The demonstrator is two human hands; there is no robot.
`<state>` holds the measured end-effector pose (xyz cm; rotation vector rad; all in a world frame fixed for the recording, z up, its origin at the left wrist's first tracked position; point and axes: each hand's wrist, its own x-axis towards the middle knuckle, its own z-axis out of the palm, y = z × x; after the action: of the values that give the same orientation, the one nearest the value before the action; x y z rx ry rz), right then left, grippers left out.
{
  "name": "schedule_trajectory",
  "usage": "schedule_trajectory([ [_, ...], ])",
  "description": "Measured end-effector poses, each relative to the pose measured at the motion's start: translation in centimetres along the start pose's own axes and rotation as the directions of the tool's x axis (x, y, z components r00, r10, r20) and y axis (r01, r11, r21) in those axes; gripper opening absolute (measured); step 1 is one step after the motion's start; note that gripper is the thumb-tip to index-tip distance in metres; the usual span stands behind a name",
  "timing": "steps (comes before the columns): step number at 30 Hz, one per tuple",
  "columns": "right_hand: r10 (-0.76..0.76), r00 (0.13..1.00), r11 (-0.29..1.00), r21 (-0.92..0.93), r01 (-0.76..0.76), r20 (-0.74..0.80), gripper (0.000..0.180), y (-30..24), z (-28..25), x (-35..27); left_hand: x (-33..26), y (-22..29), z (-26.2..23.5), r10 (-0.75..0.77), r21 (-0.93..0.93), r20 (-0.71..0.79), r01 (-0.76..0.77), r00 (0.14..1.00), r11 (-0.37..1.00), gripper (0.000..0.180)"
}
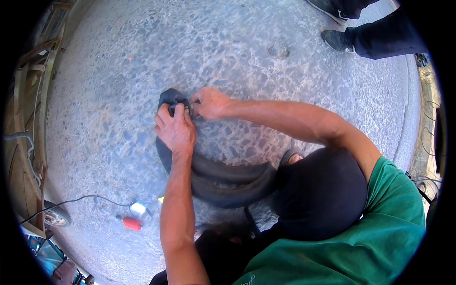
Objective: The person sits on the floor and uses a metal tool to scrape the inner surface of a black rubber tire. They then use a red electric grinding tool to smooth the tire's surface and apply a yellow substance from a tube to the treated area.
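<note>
A black rubber inner tube (237,195) lies in a curve on the rough stone-speckled ground, from my knee round to my hands. My left hand (176,129) is closed on the tube's far end, its fingers bent over the bunched dark rubber. Just to its right, my right hand (211,103) pinches at a small part on that end. The fingers hide most of this part, so I cannot make out what it is. Both hands are close together, almost touching.
A red object (131,223) and a bright shiny item (138,209) with a black cable lie left of my left forearm. Another person's shoe (338,41) stands at the far right. A wooden frame (42,109) and a small wheel (56,217) are along the left side.
</note>
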<state>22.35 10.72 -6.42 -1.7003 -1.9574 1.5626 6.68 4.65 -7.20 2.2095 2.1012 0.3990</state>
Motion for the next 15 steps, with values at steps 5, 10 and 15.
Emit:
schedule_trajectory([
  [5,0.009,1.000,1.000,-0.008,-0.009,0.010,0.027,-0.24,-0.18,-0.08,-0.06,-0.02,0.14,0.005,-0.002,-0.014,-0.005,1.000,1.000,0.018],
  [10,0.027,0.999,1.000,-0.006,-0.026,0.020,0.028,-0.18,-0.09,0.06,-0.08,-0.04,0.21,0.009,0.004,-0.031,-0.009,0.999,1.000,0.019],
  [15,0.040,0.999,0.999,0.005,-0.041,0.033,0.028,-0.40,-0.27,-0.01,-0.15,0.09,0.16,-0.034,0.024,0.009,0.034,0.999,0.999,0.019],
])
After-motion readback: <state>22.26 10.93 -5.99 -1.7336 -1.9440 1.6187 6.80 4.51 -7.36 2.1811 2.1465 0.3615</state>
